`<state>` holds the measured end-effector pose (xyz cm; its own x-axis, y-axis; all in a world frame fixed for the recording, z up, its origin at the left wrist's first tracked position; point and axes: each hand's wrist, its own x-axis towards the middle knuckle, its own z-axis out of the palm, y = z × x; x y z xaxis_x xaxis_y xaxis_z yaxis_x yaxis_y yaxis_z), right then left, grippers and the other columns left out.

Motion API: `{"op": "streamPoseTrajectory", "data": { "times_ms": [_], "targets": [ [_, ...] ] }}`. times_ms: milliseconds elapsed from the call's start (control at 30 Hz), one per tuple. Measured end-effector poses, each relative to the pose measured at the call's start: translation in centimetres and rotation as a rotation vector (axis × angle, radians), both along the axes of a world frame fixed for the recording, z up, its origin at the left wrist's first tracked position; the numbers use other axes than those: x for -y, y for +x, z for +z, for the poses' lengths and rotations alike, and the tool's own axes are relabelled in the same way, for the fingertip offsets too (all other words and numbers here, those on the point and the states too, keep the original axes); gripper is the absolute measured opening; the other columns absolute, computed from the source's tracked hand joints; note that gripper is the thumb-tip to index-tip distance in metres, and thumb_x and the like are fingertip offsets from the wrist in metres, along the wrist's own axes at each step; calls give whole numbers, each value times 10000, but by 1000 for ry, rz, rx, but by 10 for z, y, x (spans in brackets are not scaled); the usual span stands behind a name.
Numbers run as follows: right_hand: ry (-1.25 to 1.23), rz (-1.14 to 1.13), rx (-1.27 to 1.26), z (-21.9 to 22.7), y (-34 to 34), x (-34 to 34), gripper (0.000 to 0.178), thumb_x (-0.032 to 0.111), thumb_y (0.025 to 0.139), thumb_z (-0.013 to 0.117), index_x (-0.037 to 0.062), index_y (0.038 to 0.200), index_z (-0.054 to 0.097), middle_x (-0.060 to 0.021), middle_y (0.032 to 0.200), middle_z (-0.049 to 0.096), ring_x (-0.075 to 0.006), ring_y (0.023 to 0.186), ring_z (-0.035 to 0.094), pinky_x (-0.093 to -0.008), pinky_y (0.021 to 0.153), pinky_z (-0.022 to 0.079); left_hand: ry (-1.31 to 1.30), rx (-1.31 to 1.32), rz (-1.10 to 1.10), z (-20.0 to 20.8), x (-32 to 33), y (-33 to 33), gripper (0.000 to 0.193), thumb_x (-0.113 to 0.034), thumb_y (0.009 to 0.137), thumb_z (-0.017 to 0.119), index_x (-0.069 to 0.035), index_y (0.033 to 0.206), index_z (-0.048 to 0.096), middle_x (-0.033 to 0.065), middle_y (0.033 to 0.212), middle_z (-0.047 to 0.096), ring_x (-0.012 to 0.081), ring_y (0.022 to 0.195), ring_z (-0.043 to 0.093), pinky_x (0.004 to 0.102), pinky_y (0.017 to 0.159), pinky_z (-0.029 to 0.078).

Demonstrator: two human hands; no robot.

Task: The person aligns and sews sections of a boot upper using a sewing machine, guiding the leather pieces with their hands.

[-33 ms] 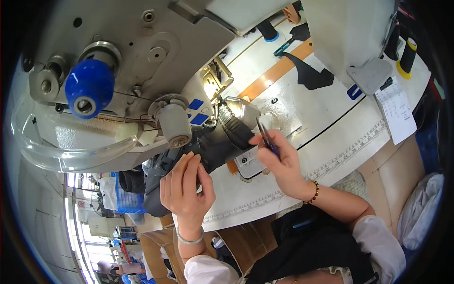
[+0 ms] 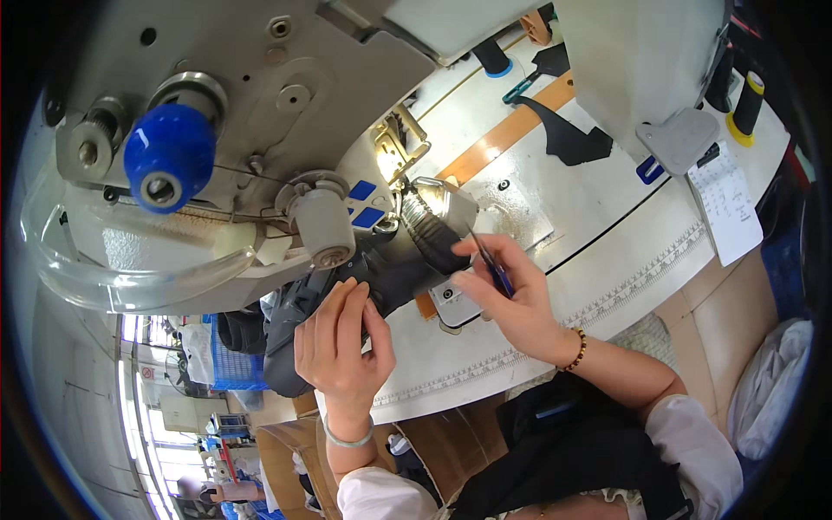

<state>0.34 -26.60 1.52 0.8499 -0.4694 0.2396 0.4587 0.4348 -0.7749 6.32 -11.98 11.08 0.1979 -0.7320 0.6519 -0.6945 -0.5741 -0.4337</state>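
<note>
A black padded piece of fabric [image 2: 394, 264] lies on the sewing machine's bed, its ribbed end under the lit needle area. My left hand [image 2: 342, 342] rests on its near edge, fingers stretched out and fingertips touching the fabric. Just right of the ribbed end is my right hand [image 2: 520, 299], closed round slim pointed thread snips [image 2: 498, 276] with a dark blue handle. The snips' blades point up and away, and the forefinger comes close to the fabric. My palm hides part of the handle.
The machine head [image 2: 251, 95], with a blue knob [image 2: 169, 159], hangs over the left side. A ruler strip [image 2: 641, 282] curves along the table's near edge. Farther right are a black cut piece [image 2: 572, 134], a thread cone [image 2: 745, 108] and a paper note [image 2: 728, 199].
The snips in my right hand have tilted and dropped slightly, and the thumb has shifted left. The machine head shows slightly further right. My left hand stays in place.
</note>
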Motion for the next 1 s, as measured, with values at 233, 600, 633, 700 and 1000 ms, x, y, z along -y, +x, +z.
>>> {"op": "streamPoseTrajectory", "data": {
  "times_ms": [233,600,633,700,1000],
  "targets": [
    [-631,-373,177,-2,25,16,331,-12,704,640,65,1023,593,-63,858,557,-169,681,593,-247,575,469,-5,7,-10,1,-1,0,175,-15,696,627,-40,868,652,54,896,646,180,725,615,267,598,437],
    [-1179,-417,209,11,24,34,287,140,677,697,98,901,522,-29,817,520,-188,579,572,-280,497,454,-14,-2,-9,3,-2,0,170,-16,694,628,-29,861,654,59,879,646,183,738,622,263,604,434],
    [-1186,-419,210,8,21,36,287,140,677,697,98,901,522,-29,817,520,-188,579,572,-280,497,454,-21,0,-10,2,-2,1,170,-16,694,628,-29,861,654,59,879,646,183,738,622,263,604,434],
    [-1147,-199,278,-2,9,37,288,165,686,694,109,913,526,-27,832,516,-194,580,574,-296,508,459,-17,-8,-29,1,-3,1,169,-18,690,630,-29,858,654,62,876,646,184,746,625,261,605,435],
    [-958,-216,-45,-28,-14,47,258,230,676,715,74,814,564,-58,598,512,-240,541,553,-330,499,433,-11,-17,-28,2,-2,0,184,-18,685,628,-26,868,646,65,889,643,188,764,628,261,619,444]
  ]
}}
